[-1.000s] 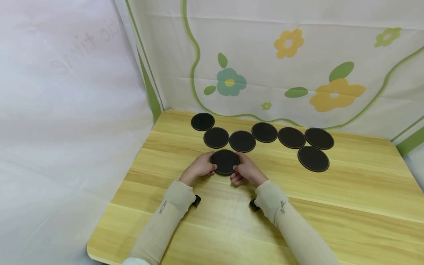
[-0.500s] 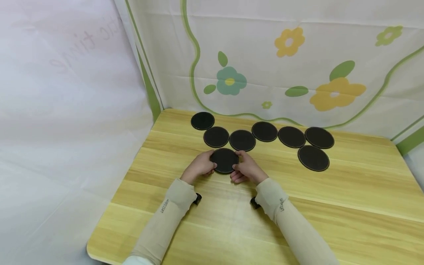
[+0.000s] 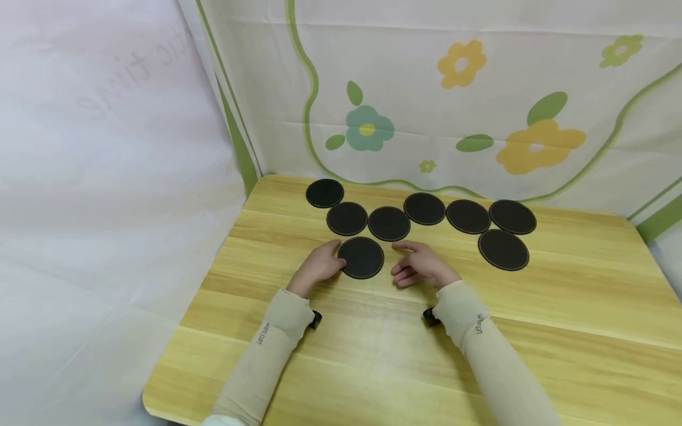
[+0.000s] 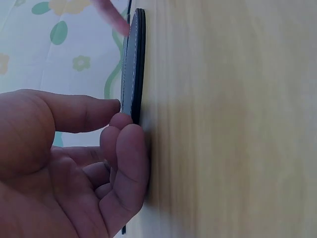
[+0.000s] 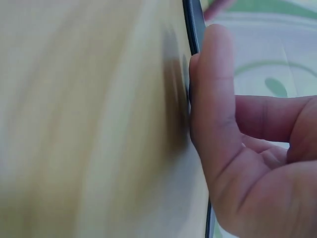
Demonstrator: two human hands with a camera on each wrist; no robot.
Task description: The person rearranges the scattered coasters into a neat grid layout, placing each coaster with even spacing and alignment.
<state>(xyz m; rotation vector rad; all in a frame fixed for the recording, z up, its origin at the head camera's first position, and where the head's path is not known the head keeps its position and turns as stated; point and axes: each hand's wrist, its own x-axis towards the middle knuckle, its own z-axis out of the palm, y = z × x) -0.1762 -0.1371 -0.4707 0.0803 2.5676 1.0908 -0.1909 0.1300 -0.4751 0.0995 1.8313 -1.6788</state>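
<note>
A round black coaster point(image 3: 361, 258) with a stitched edge lies flat on the wooden table, nearest the person. In the left wrist view the edge of this coaster point(image 4: 134, 69) looks layered, like two discs stacked. My left hand point(image 3: 319, 264) pinches its left rim, thumb on top and fingers curled at the side. To its right, apart from it, my right hand point(image 3: 422, 264) has its index finger extended, the other fingers loosely bent, and holds nothing. Just behind the front coaster lie two more, a left coaster point(image 3: 347, 218) and a right coaster point(image 3: 389, 223).
More black coasters spread along the back: a far-left coaster point(image 3: 325, 193), a middle coaster point(image 3: 424, 208), and several at the right, including a lower right coaster point(image 3: 503, 249). Behind the wooden table point(image 3: 373, 361) hangs a flowered cloth point(image 3: 405, 83); a white sheet point(image 3: 106, 236) hangs at the left.
My right hand has let go of the front coaster and moved to the right. The left hand stays at its left rim, and the coaster has barely moved.
</note>
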